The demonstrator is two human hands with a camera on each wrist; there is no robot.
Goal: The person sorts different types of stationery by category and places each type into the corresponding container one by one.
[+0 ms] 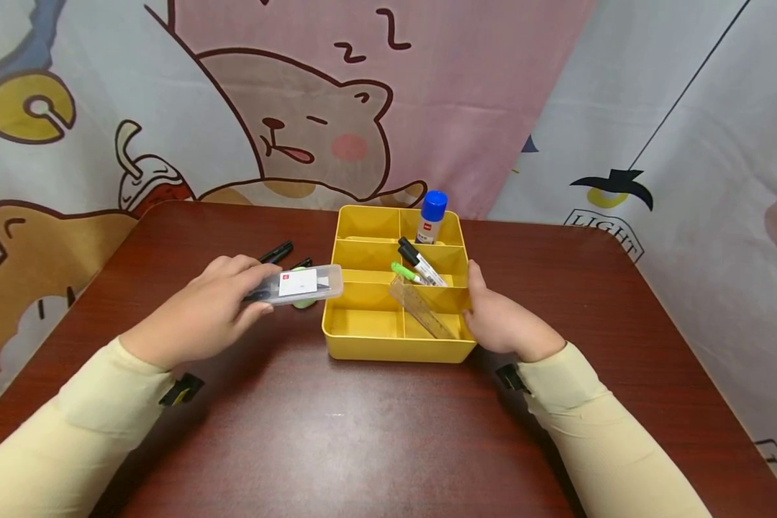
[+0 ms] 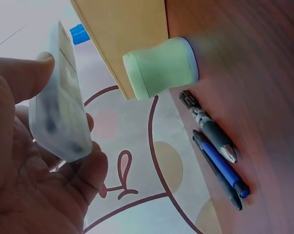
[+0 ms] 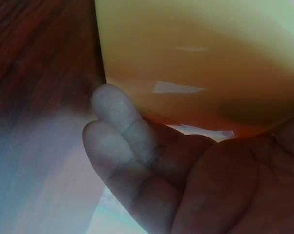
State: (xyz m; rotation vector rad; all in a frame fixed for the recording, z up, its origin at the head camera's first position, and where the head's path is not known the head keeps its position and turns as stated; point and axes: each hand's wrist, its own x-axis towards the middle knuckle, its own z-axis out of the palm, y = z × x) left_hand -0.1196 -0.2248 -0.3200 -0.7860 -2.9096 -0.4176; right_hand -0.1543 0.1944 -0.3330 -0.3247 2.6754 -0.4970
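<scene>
Case (image 1: 304,283) between left thumb (image 1: 255,311) and fingers (image 1: 256,276)

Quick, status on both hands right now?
Left hand: closed, holding the clear plastic case.
Right hand: open, touching the right side of the yellow organizer.

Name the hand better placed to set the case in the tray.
Left. The left hand holds the case, whose free end overlaps the tray's left rim in the head view. The right hand rests against the tray's right side, so it seems better suited to steadying.
</scene>
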